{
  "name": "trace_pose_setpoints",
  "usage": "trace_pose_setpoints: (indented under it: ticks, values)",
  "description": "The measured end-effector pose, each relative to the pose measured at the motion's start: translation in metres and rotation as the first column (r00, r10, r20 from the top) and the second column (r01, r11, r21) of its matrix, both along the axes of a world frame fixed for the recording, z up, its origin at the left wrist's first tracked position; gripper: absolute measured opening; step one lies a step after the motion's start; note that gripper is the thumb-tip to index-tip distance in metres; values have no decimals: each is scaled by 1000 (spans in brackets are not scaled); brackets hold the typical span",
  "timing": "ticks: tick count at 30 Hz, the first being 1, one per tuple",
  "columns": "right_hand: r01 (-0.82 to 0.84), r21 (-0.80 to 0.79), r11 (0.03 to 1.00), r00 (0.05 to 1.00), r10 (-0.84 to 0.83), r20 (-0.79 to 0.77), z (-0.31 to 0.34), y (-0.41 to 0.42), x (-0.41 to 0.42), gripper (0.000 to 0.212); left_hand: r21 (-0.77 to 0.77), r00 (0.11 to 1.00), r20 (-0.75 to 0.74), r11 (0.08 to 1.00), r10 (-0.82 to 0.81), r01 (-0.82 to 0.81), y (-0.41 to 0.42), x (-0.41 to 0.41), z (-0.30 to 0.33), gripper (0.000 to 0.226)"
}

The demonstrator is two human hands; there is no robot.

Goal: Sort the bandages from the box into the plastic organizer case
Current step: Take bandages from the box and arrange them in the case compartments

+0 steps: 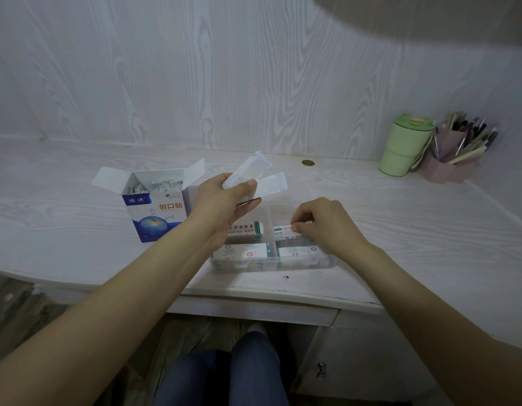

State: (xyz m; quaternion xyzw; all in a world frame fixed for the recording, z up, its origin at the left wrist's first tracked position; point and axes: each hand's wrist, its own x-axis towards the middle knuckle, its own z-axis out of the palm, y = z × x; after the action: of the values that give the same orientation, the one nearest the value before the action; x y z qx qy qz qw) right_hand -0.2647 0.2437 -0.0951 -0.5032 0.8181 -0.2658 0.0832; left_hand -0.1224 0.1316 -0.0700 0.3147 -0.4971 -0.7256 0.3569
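Note:
An open blue-and-white bandage box (154, 206) stands on the desk at left, with wrapped bandages visible inside. My left hand (221, 200) is raised above the desk and pinches two white wrapped bandages (253, 175) fanned apart. Below it sits the clear plastic organizer case (271, 266), whose compartments hold stacked bandages. My right hand (321, 227) reaches into the case's far right compartment, fingertips pinching a bandage (284, 230) lying there.
A green lidded cup (404, 145) and a pink pen holder (455, 159) full of pens stand at the back right. A coin (308, 162) lies near the wall. The desk's front edge runs just below the case.

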Motion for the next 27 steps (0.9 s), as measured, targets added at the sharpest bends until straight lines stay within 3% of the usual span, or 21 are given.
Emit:
trace_pose_setpoints:
  ticks: [4,11,12,14,16,18,21,27]
  values:
    - [3,8,1000,999,-2,-48,0,-1,2,6,7,1000,-4,1000,-19,19,2,1,0,10]
    - [-66,45,997,985,72,-156,7,0,3,10,33,999,-34,999,-23,24,3,5,0,17]
    - [-54,-35,998,992,50,-113,10,0,5,10,35,999,-34,999,-23,24,3,5,-1,18]
    - [-6,-264,965,983,53,174,23,3,11,7,31,999,-37,999,-28,29,3,7,-1,22]
    - [39,-383,923,893,139,427,36,5,16,10,16,998,-21,998,-55,56,3,8,0,26]
    - [13,-363,932,904,144,402,39,3,19,15,4,991,15,992,-130,129,5,9,1,22]
    - [59,-391,918,924,98,369,35,-2,23,6,-9,973,57,974,-224,225,9,10,2,12]
    - [114,-434,894,928,60,367,31,3,26,19,-70,983,132,988,-129,139,8,11,4,16]
